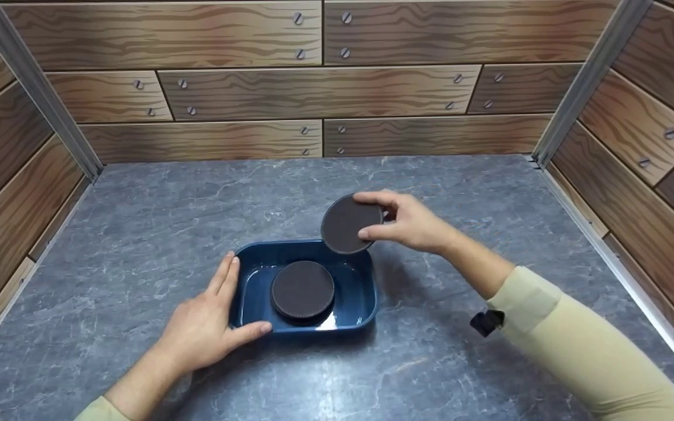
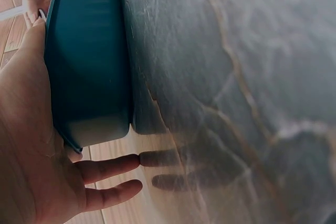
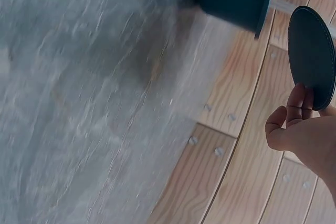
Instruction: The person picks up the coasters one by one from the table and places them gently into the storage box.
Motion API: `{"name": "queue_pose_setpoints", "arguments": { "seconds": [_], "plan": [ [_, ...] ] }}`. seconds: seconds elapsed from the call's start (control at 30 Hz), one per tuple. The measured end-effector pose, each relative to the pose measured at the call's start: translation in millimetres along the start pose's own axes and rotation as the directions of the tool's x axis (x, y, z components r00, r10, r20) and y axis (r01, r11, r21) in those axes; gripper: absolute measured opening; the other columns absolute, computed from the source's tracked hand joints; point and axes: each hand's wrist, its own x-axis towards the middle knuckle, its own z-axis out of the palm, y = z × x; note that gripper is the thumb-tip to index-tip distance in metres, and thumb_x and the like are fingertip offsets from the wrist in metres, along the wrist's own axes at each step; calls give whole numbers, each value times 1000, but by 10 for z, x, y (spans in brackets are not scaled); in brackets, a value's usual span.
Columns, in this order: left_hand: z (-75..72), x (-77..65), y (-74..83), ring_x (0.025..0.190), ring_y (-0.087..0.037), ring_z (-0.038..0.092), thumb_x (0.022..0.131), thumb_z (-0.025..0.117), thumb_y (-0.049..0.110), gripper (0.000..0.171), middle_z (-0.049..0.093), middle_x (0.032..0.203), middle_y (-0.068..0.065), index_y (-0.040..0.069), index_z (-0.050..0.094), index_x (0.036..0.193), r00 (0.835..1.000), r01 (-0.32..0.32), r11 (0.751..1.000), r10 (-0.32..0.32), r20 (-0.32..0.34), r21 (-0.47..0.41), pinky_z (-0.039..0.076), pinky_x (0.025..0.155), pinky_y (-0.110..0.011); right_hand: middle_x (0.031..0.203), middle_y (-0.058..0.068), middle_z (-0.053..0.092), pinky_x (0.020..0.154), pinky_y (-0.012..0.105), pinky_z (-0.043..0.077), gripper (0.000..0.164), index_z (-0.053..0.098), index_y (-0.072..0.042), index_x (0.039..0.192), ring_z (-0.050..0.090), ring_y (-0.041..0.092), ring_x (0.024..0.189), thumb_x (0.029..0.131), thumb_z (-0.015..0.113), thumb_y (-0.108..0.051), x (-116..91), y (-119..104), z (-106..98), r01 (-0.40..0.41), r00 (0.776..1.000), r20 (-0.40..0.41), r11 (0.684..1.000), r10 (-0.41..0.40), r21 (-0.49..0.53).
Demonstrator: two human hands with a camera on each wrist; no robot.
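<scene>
A round dark leather coaster (image 1: 344, 225) with a stitched edge is pinched between the thumb and fingers of my right hand (image 1: 410, 222). It is raised and tilted, overlapping the back right rim of a blue rectangular dish (image 1: 249, 310) in the head view. Inside the dish lies a matching coaster (image 1: 303, 289), apparently atop others like a low stack. My left hand (image 1: 202, 327) rests against the dish's left end, thumb on the front rim and straight fingers along the left side. In the left wrist view two fingers (image 2: 110, 169) stretch out past the dish.
The dish stands on a grey marbled tabletop (image 1: 155, 228). Wood-patterned panels (image 1: 319, 90) enclose the back and both sides, with metal posts at the corners. A black strap end (image 1: 487, 321) sticks out from the right sleeve (image 1: 583, 339).
</scene>
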Motion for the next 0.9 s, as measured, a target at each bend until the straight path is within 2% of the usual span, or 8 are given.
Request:
{"name": "queue_pose_setpoints", "arguments": {
  "seconds": [0.27,0.53,0.77,0.9],
  "plan": [
    [5,2,5,111,-47,69,86,59,87,127,11,177,-14,4,14,170,1000,11,1000,-11,10,-3,54,85,-65,146,11,62,97,40,49,67,62,-6,149,61,24,112,88,88,-17,-21,-81,191,64,997,49,998,-62,-25],
    [10,-13,5,108,-46,70,86,61,86,126,13,177,-15,2,16,170,1000,-1,1000,0,-12,-8,53,86,-65,139,10,65,96,48,45,67,62,-8,149,57,25,115,89,87,-23,-49,-93,395,84,991,108,995,-78,-54],
    [16,-8,4,109,-46,69,86,59,87,126,12,177,-15,4,15,170,1000,6,1000,-6,-3,-10,54,86,-65,137,7,66,102,43,44,67,64,-10,147,57,24,116,87,88,-28,-63,-70,572,85,987,143,991,-71,-98],
    [13,-1,3,112,-47,68,86,59,87,126,11,177,-15,4,14,170,1000,8,1000,-8,1,-9,53,88,-66,135,7,66,100,43,45,67,65,-10,146,57,24,115,87,88,-29,-67,-70,648,99,985,151,987,-79,-129]
  ]
}}
